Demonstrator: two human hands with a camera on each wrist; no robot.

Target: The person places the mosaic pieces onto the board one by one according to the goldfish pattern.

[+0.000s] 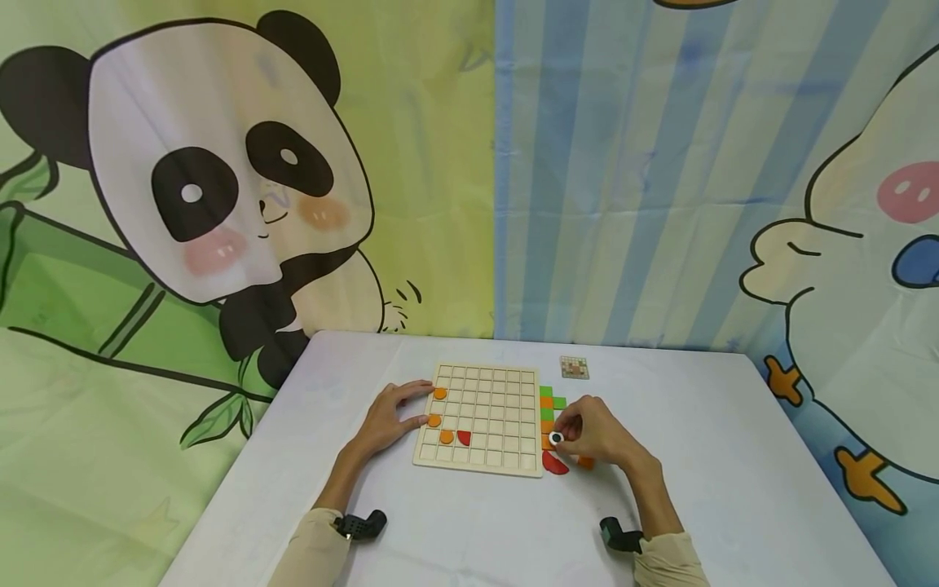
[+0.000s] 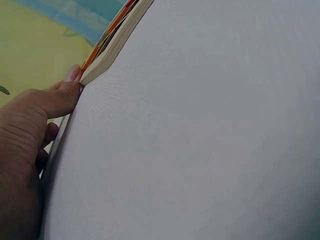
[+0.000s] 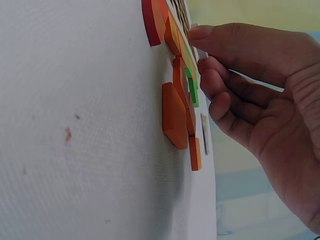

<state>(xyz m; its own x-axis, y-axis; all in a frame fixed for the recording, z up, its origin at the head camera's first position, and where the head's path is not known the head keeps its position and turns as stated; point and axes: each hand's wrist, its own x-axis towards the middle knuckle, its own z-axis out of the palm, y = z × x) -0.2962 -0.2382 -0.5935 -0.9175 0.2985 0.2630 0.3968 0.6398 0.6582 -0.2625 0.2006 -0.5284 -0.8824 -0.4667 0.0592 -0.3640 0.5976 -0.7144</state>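
Note:
A pale wooden grid board point(image 1: 484, 412) lies on the white table. My left hand point(image 1: 389, 417) touches the board's left edge, with thumb and index finger spread along it; in the left wrist view the thumb presses right at the board's side. Between thumb and fingertips my right hand point(image 1: 597, 430) pinches a round white eye piece point(image 1: 555, 439) with a black centre, held by the board's right edge. On the board's left part sit an upper orange disc point(image 1: 440, 393), a middle orange disc point(image 1: 434, 421), a lower orange disc point(image 1: 447, 437) and a red rounded piece point(image 1: 464, 438).
Green pieces point(image 1: 546, 391) and orange pieces point(image 3: 175, 117) lie along the board's right side, under and around my right hand. A red curved piece point(image 1: 555, 463) lies by the board's lower right corner. Farther back is a small patterned card point(image 1: 575, 368).

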